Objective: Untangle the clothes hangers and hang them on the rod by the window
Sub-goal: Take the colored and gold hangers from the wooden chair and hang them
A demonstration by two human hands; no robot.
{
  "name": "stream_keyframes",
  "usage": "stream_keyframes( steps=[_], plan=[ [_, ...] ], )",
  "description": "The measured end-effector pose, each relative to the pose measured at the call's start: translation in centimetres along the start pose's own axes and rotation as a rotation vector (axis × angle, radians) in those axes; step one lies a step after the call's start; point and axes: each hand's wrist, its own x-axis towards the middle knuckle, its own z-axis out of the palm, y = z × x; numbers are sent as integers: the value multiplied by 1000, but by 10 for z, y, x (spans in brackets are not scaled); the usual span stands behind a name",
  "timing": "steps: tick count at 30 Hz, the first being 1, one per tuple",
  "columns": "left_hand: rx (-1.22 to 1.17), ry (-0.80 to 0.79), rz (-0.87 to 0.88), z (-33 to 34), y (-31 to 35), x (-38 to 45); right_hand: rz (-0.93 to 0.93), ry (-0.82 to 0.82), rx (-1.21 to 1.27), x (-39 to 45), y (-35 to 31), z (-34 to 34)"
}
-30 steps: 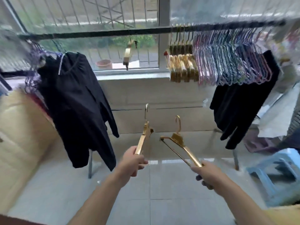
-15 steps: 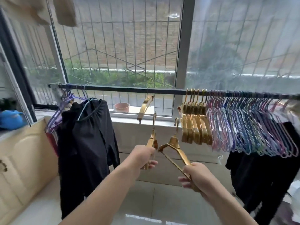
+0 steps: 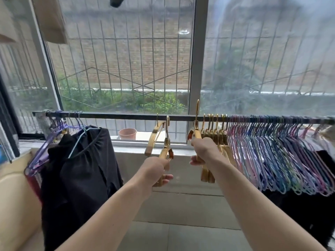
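Both hands are raised toward the rod (image 3: 126,117), which runs dark and level across the window (image 3: 126,60). The left hand (image 3: 154,171) grips a gold hanger (image 3: 165,151) by its lower arm; the fingers are curled round it and the thumb tip shows below. The hook of this hanger stands upright, close to the rod, but I cannot tell if it is already over it. The right hand (image 3: 205,151) grips a second gold hanger (image 3: 196,131), fingers curled round the arm near the neck. Its hook (image 3: 197,107) rises above the rod, in front of the white window post (image 3: 194,69).

Between the two hands, slightly left, one more gold hanger, the hung one (image 3: 154,136), is on the rod and tilts to the side. Just right of the right hand a gold bunch (image 3: 215,134) of hangers hangs closely packed, almost touching the hand. Further right a long row of pink, blue and purple wire hangers (image 3: 281,156) fills the rod to the edge of view, with a dark cloth (image 3: 308,214) under them.

On the left end a black garment (image 3: 78,169) hangs on a light blue hanger, beside some purple hangers (image 3: 41,156). A clay pot (image 3: 127,133) stands on the sill behind the rod. A metal grille (image 3: 101,69) is outside the glass.
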Motion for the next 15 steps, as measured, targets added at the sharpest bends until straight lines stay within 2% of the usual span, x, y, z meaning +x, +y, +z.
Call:
stream_keyframes(
  steps=[6,15],
  plan=[
    [-49,-29,23,-17,2,12,5,87,-29,7,5,36],
    [-24,-69,28,-31,4,14,5,168,-249,13,11,31]
  ],
)
